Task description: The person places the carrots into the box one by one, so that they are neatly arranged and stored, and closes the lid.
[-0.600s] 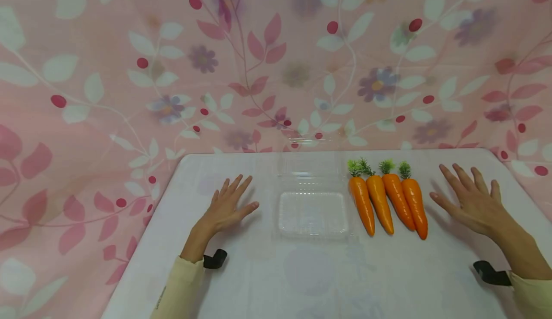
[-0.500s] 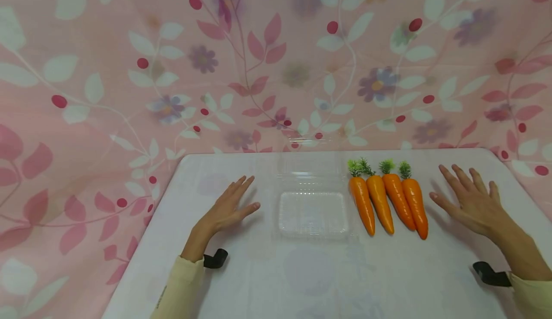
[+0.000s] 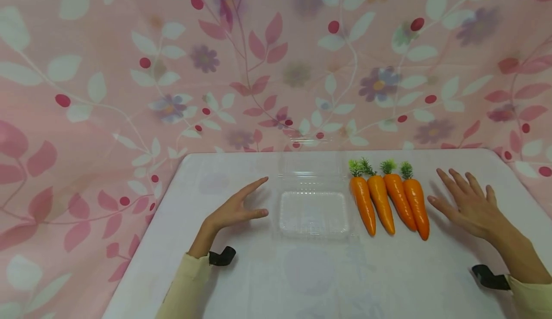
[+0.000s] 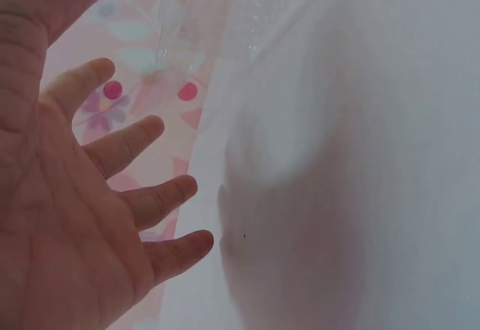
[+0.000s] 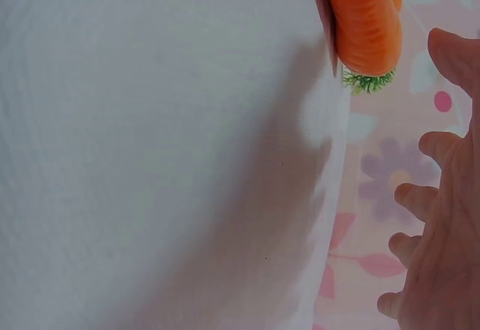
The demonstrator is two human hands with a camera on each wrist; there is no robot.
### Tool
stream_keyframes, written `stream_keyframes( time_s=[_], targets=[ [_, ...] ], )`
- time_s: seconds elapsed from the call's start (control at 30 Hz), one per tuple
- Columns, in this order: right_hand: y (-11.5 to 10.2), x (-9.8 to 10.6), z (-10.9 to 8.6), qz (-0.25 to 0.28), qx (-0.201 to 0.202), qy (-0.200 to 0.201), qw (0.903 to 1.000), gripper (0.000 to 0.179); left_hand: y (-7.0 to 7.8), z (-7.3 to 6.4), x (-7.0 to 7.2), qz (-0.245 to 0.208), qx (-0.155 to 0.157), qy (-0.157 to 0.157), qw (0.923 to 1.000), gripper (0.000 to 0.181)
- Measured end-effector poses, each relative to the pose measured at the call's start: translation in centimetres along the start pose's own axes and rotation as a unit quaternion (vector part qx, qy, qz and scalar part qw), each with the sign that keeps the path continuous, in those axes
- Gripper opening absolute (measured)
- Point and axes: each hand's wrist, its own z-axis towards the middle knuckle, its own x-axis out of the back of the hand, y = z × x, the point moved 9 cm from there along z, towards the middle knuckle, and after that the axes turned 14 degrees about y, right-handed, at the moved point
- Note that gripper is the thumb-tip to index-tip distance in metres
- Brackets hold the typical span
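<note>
A clear plastic clamshell box (image 3: 314,213) lies with its lid raised at the back, in the middle of the table. To its right, several orange carrots (image 3: 379,204) with green tops lie side by side, tips toward me. My left hand (image 3: 233,210) hovers just left of the box, thumb and fingers apart, holding nothing; the left wrist view shows its bare palm (image 4: 67,202). Right of the carrots is my right hand (image 3: 472,209), fingers spread above the table and touching nothing. In the right wrist view the nearest carrot (image 5: 365,22) shows beyond its thumb.
A white cloth covers the table (image 3: 267,280). Behind it hangs a pink floral curtain (image 3: 258,70), close to the table's back edge and the box lid. A black strap piece (image 3: 223,256) sits at my left wrist, another (image 3: 489,277) at my right.
My left hand has moved right toward the box and turned, its thumb and fingers now pointing at it. The right hand has shifted slightly. Box and carrots stay in place.
</note>
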Motion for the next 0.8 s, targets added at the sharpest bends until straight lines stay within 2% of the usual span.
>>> stream_keyframes(
  time_s=[0.13, 0.33, 0.57, 0.8],
  targets=[
    [-0.1, 0.0, -0.1, 0.003, 0.001, 0.003, 1.0, 0.087, 0.2, 0.1, -0.4, -0.022, 0.009, -0.018, 0.9996, 0.087],
    [-0.4, 0.1, 0.0, 0.011, 0.0, 0.005, 0.9999, 0.087, 0.4, 0.0, -1.3, -0.022, 0.003, -0.044, 0.9988, 0.085],
    [-0.8, 0.2, -0.2, 0.017, 0.001, -0.001, 0.9999, 0.086, 0.7, -0.1, -1.7, -0.016, -0.003, -0.052, 0.9985, 0.092],
    [-1.1, 0.3, -0.1, 0.024, 0.01, 0.004, 0.9997, 0.084, 0.8, -0.2, -2.3, -0.031, -0.014, -0.072, 0.9968, 0.092]
  ],
)
